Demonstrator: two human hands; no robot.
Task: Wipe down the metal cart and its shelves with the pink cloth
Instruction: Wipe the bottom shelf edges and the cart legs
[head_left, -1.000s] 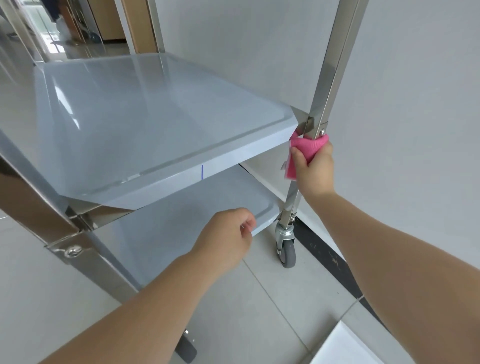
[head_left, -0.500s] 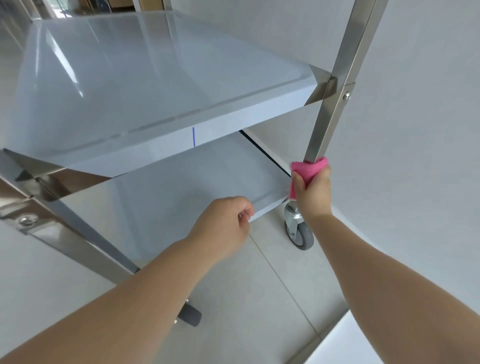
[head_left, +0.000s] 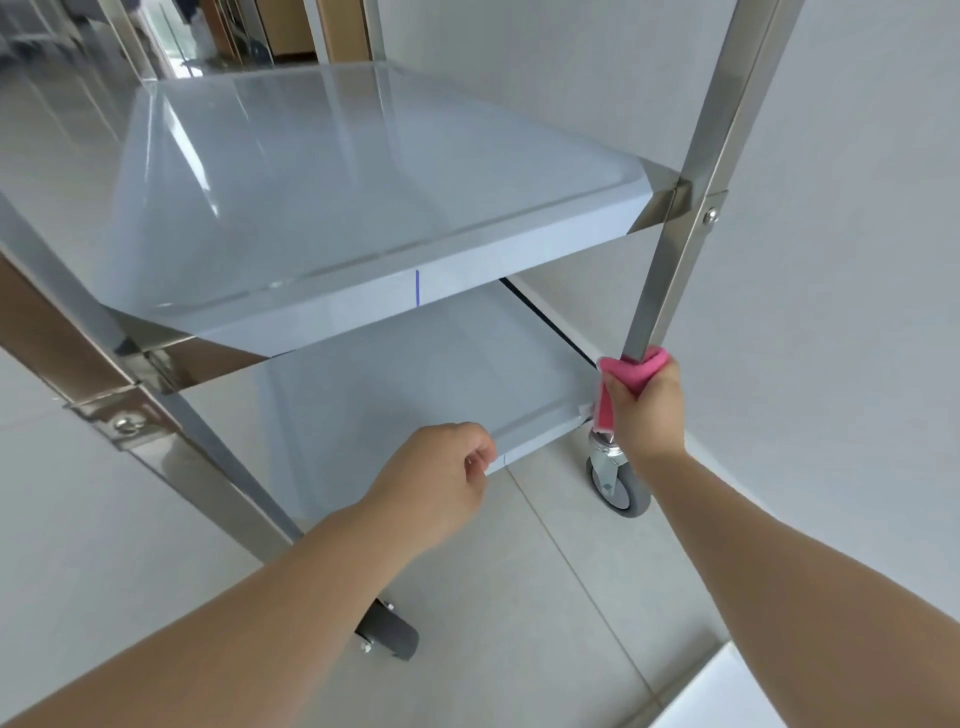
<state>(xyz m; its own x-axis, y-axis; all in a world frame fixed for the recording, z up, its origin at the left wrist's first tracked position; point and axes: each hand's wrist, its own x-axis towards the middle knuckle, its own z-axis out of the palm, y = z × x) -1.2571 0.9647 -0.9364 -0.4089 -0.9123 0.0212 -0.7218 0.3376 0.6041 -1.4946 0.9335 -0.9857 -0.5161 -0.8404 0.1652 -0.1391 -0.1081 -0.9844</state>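
Right hand (head_left: 647, 410): clenching around the pink cloth (head_left: 631, 375), which is wrapping the cart's front-right steel post (head_left: 691, 208) low down, just above the lower shelf corner. A strip of the cloth is hanging down the post's left face, beside the thumb, and ending just above the caster bracket.

Left hand (head_left: 441, 483): fingers curling into a loose fist, knuckles lying against the front edge of the lower shelf (head_left: 415, 384), left of the post. Whether the fingertips are actually gripping the lip: cannot tell, they are tucked under the palm.

Outward from the post: the middle shelf (head_left: 337, 208) is joining it at a bolted bracket well above the cloth; its grey top is reflecting light streaks, and a short blue line is showing on its front face. Below the right hand, the grey swivel caster (head_left: 621, 491) is sitting on the tiled floor (head_left: 545, 597). A second caster (head_left: 389, 634) is showing left of the post, partly hidden behind the left forearm. The plain wall (head_left: 831, 260) is standing right of the post. The front-left post (head_left: 124, 410) is showing a bolt at its bracket.
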